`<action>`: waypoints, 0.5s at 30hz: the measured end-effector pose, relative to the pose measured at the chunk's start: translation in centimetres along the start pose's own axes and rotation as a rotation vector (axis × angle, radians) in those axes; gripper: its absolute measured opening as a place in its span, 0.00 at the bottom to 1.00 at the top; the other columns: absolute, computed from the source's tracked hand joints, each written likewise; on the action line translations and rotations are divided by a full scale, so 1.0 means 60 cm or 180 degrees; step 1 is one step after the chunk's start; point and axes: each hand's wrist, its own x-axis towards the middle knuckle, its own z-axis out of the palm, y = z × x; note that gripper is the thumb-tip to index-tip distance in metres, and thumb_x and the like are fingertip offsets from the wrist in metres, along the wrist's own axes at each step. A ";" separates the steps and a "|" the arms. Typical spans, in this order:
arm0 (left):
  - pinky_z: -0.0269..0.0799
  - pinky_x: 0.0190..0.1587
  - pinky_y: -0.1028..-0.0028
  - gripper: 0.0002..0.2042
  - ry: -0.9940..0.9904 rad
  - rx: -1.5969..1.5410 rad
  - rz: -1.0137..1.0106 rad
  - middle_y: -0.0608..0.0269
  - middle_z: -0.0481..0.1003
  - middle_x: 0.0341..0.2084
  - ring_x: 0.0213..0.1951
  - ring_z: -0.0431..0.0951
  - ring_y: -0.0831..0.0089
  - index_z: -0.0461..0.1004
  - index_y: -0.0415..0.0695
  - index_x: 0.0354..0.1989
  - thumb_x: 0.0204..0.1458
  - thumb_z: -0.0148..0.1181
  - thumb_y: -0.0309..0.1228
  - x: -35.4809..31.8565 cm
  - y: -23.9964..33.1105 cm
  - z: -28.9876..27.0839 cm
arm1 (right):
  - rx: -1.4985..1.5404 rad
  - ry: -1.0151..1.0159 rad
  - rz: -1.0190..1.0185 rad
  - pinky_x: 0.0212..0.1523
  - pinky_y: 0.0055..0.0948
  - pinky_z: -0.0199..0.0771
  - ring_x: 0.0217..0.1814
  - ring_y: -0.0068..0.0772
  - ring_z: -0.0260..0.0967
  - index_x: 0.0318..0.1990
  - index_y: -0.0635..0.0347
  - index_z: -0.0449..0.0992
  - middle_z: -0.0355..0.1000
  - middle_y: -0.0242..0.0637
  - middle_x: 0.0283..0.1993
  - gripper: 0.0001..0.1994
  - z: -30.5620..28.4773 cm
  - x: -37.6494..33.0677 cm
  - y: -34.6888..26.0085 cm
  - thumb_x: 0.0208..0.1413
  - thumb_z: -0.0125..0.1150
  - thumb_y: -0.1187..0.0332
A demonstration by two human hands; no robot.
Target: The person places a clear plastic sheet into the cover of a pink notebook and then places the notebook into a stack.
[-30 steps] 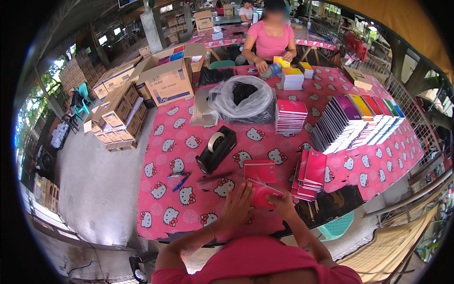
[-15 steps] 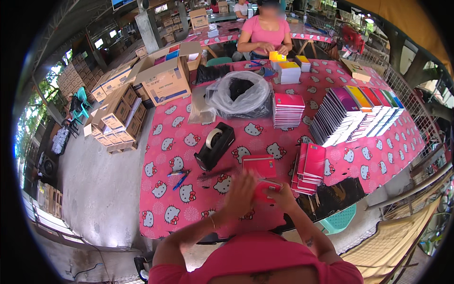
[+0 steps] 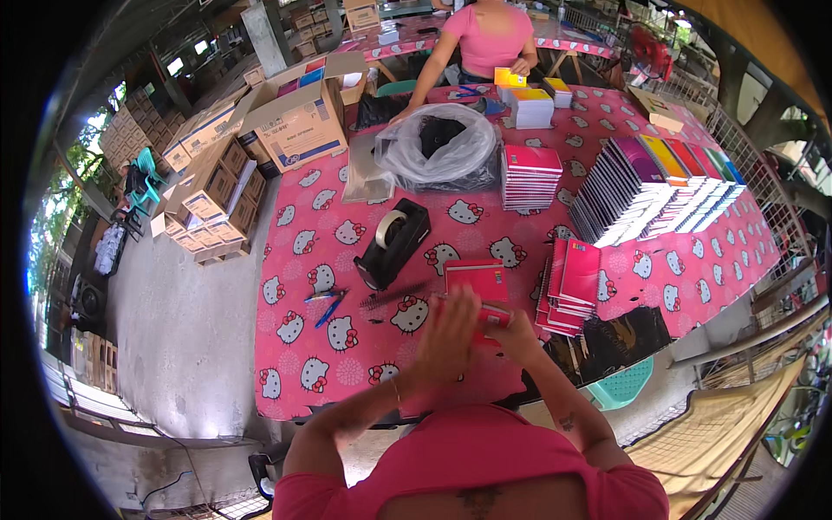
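Note:
My right hand (image 3: 516,337) grips a small red notebook (image 3: 495,315) by its right side, thumb on top. Against the notebook's left side lies my left hand (image 3: 446,340), fingers stretched out and slightly blurred; it covers much of the cover. Just beyond them a red notebook (image 3: 485,277) rests flat on the table. To the right is a leaning pile of red spiral notebooks (image 3: 576,282). Dark binding coils (image 3: 395,295) lie left of my hands, beside blue pens (image 3: 327,310) and a black tape dispenser (image 3: 400,245).
The pink patterned table (image 3: 347,381) carries a clear plastic bag (image 3: 394,143), a red notebook stack (image 3: 530,178) and tall multicoloured notebook stacks (image 3: 620,191). Across it stands a co-worker (image 3: 490,39) by yellow-covered pads (image 3: 531,108). Cardboard boxes (image 3: 299,130) stand at left.
My left hand has shifted across the notebook while my right keeps its grip. The co-worker now reaches one arm toward the plastic bag. The whole view has tilted slightly down.

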 end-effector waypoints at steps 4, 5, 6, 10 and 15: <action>0.40 0.70 0.43 0.39 0.0189 -0.0119 -0.0090 0.40 0.53 0.69 0.72 0.49 0.49 0.54 0.32 0.68 0.58 0.50 0.53 0.028 0.007 -0.008 | -0.0276 -0.0072 -0.1046 0.47 0.27 0.74 0.47 0.21 0.72 0.56 0.62 0.75 0.78 0.34 0.48 0.21 -0.029 0.047 0.080 0.53 0.60 0.81; 0.40 0.70 0.44 0.38 0.0248 -0.0014 -0.0350 0.41 0.53 0.69 0.73 0.49 0.51 0.55 0.32 0.67 0.58 0.50 0.52 0.057 -0.001 -0.032 | -0.0405 -0.0128 -0.1082 0.47 0.28 0.74 0.47 0.21 0.72 0.56 0.62 0.75 0.78 0.34 0.48 0.21 -0.025 0.050 0.092 0.53 0.60 0.80; 0.40 0.70 0.44 0.37 -0.0031 0.0069 -0.0206 0.41 0.54 0.69 0.72 0.49 0.51 0.55 0.32 0.67 0.58 0.50 0.51 0.030 0.005 -0.025 | -0.0411 -0.0053 -0.0984 0.47 0.28 0.74 0.47 0.20 0.72 0.56 0.62 0.75 0.79 0.34 0.47 0.20 -0.019 0.043 0.090 0.54 0.60 0.80; 0.43 0.70 0.45 0.35 -0.0287 0.0145 0.0225 0.42 0.54 0.69 0.72 0.51 0.50 0.56 0.33 0.67 0.57 0.53 0.45 -0.052 0.013 0.067 | -0.0384 0.0095 -0.0873 0.48 0.27 0.74 0.46 0.19 0.72 0.55 0.60 0.77 0.79 0.36 0.45 0.19 -0.029 0.065 0.114 0.54 0.60 0.79; 0.44 0.70 0.45 0.35 -0.0759 -0.0458 0.0215 0.42 0.52 0.69 0.72 0.49 0.50 0.55 0.35 0.69 0.58 0.53 0.46 0.016 -0.036 0.081 | -0.0393 -0.0209 -0.1382 0.49 0.28 0.74 0.48 0.21 0.73 0.55 0.60 0.77 0.80 0.36 0.46 0.20 -0.061 0.118 0.226 0.53 0.59 0.80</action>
